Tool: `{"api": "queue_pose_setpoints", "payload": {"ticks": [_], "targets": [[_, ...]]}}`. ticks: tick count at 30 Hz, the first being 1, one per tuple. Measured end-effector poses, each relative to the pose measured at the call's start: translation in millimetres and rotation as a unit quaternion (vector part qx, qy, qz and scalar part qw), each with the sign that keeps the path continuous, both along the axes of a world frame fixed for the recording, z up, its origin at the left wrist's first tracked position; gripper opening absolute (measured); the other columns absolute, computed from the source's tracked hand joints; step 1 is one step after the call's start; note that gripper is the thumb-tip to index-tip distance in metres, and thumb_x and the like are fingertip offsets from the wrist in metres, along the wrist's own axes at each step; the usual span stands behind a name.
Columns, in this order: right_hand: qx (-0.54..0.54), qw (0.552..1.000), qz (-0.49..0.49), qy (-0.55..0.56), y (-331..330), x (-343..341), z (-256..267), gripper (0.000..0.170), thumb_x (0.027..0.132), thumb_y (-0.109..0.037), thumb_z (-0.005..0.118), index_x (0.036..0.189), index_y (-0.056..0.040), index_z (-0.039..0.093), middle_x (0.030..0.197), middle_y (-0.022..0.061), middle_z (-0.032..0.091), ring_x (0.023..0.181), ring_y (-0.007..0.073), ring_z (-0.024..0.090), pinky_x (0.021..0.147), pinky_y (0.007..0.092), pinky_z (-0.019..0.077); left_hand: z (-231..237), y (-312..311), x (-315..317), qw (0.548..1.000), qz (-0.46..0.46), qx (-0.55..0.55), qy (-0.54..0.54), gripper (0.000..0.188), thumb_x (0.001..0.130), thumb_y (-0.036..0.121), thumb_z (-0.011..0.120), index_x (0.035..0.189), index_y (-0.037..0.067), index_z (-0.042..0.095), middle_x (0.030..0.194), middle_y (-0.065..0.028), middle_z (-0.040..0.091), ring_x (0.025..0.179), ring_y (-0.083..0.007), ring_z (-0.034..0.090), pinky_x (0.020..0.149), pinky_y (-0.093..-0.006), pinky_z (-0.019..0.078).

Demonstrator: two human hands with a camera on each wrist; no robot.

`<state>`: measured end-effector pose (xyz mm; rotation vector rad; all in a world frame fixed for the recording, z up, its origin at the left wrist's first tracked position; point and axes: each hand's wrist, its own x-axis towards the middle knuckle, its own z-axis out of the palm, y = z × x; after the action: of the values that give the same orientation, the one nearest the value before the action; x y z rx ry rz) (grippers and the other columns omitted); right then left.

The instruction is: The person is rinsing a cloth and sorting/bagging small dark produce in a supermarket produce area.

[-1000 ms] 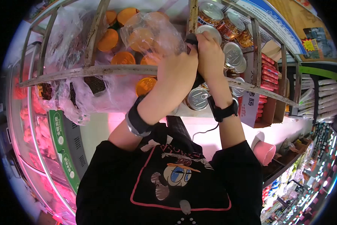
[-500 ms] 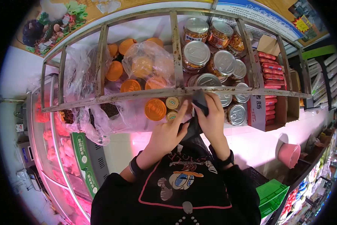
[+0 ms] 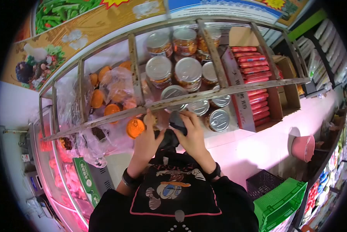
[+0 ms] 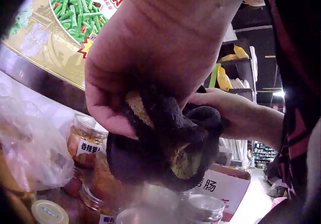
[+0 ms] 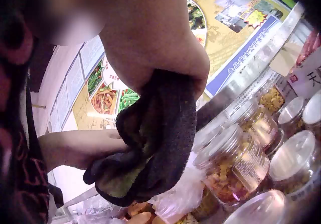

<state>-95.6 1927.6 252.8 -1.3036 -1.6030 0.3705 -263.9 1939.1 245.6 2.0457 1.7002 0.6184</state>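
Observation:
A dark grey cloth (image 3: 167, 140) hangs bunched and folded between the two hands, in front of the person's black shirt. My left hand (image 3: 143, 145) grips one side of it, and in the left wrist view the fingers curl over the cloth (image 4: 160, 143). On the other side my right hand (image 3: 194, 141) pinches the upper part between thumb and fingers. The right wrist view shows the cloth (image 5: 160, 138) drooping in loose folds, with worn greenish patches. Just beyond the hands run the rusty rail (image 3: 158, 104) of a metal rack and an orange-lidded jar (image 3: 135, 128).
Clear jars with silver lids (image 3: 188, 71) fill the rack's middle. Left of them are orange lids under a plastic bag (image 3: 117, 83). A carton of red-wrapped sausages (image 3: 254, 69) stands right. A green crate (image 3: 279, 205) and a pink bucket (image 3: 302, 148) are lower right.
Both hands have come down from the rack's upright with the cloth and back toward the body. The view has swung, so the rack now sits further left. Both hands still hold the cloth.

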Motion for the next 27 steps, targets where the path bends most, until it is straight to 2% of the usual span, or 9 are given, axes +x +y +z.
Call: {"api": "queue_pose_setpoints", "payload": {"ticks": [3,7,9,11,12,13,17,21,27], "targets": [[-0.001,1.0,0.013,0.011,1.0,15.2,3.1,0.043,0.068,-0.007,0.07,0.107,0.0015,0.055,0.109,0.0148,0.052,0.099,0.0348,0.053,0.083,0.0393,0.0444,14.5,-1.4,19.0,0.996,0.005,-0.066,0.054,0.08,0.082,0.028,0.061,0.144,0.012,0.013,0.089,-0.023,0.064,0.081,-0.0403,0.062,0.068,-0.0465,0.0486],[-0.009,0.999,0.017,0.032,-2.3,33.1,10.5,0.042,0.071,-0.006,0.071,0.108,0.0022,0.055,0.109,0.0149,0.051,0.098,0.0329,0.055,0.082,0.0362,0.0459,21.4,-5.6,37.0,0.999,-0.032,-0.019,0.017,0.076,0.083,0.026,0.061,0.143,0.013,0.016,0.09,-0.0215,0.063,0.082,-0.0414,0.061,0.068,-0.047,0.0479],[0.001,0.999,0.021,0.026,-1.9,47.2,15.5,0.042,0.073,-0.006,0.07,0.11,0.0023,0.053,0.11,0.0162,0.052,0.101,0.0322,0.055,0.084,0.0337,0.0456,28.3,-6.3,44.7,0.998,-0.031,-0.048,-0.002,0.068,0.083,0.025,0.06,0.14,0.013,0.024,0.097,-0.0211,0.062,0.085,-0.0406,0.06,0.07,-0.0459,0.0476],[0.018,0.995,0.0,0.101,-1.6,61.6,18.3,0.043,0.073,-0.009,0.069,0.111,0.0029,0.052,0.115,0.0182,0.052,0.105,0.0331,0.054,0.088,0.0357,0.0439,25.6,-5.1,50.8,0.991,-0.107,0.078,-0.031,0.052,0.084,0.025,0.059,0.131,0.01,0.04,0.074,-0.0192,0.062,0.068,-0.0372,0.061,0.06,-0.0464,0.046],[-0.053,0.98,-0.005,0.194,-1.6,69.4,13.2,0.043,0.078,-0.011,0.068,0.114,0.0036,0.051,0.114,0.0171,0.055,0.104,0.0268,0.055,0.089,0.0323,0.043,28.3,-6.6,55.3,0.991,-0.106,0.076,-0.032,0.052,0.084,0.025,0.059,0.131,0.01,0.04,0.074,-0.0192,0.062,0.068,-0.0372,0.061,0.06,-0.0464,0.046],[-0.088,0.936,0.029,0.34,-2.8,79.0,10.4,0.04,0.083,-0.013,0.064,0.116,0.0031,0.049,0.11,0.0125,0.057,0.1,0.0198,0.056,0.089,0.0302,0.0427,34.2,-6.7,61.5,0.989,-0.113,0.08,-0.058,0.044,0.085,0.026,0.059,0.124,0.009,0.047,0.076,-0.019,0.062,0.07,-0.0369,0.061,0.062,-0.0451,0.0458],[-0.054,0.815,0.083,0.571,-2.1,110.5,13.4,0.027,0.091,-0.013,0.056,0.114,-0.0001,0.051,0.104,0.0065,0.058,0.093,0.0152,0.058,0.083,0.0307,0.0474,51.4,-16.2,76.5,0.991,-0.102,0.043,-0.07,0.03,0.085,0.027,0.059,0.109,0.008,0.057,0.08,-0.0196,0.062,0.074,-0.0369,0.061,0.064,-0.0419,0.0455],[-0.051,0.775,0.114,0.619,-4.9,122.5,16.0,0.022,0.091,-0.012,0.054,0.11,-0.0011,0.052,0.102,0.0058,0.058,0.092,0.0144,0.057,0.084,0.0305,0.0469,49.1,-19.4,88.1,0.988,-0.115,0.04,-0.097,0.032,0.086,0.031,0.057,0.109,0.008,0.057,0.084,-0.0193,0.063,0.077,-0.0355,0.061,0.066,-0.0434,0.0451],[-0.071,0.793,0.129,0.591,-11.5,142.0,9.9,0.021,0.09,-0.012,0.055,0.109,-0.0031,0.052,0.101,0.0041,0.057,0.091,0.0139,0.057,0.08,0.0287,0.0464,56.1,-29.7,110.9,0.986,-0.154,0.066,-0.007,0.055,0.078,0.043,0.065,0.119,0.009,0.053,0.094,-0.0188,0.063,0.083,-0.0362,0.061,0.072,-0.0419,0.0481]]}}
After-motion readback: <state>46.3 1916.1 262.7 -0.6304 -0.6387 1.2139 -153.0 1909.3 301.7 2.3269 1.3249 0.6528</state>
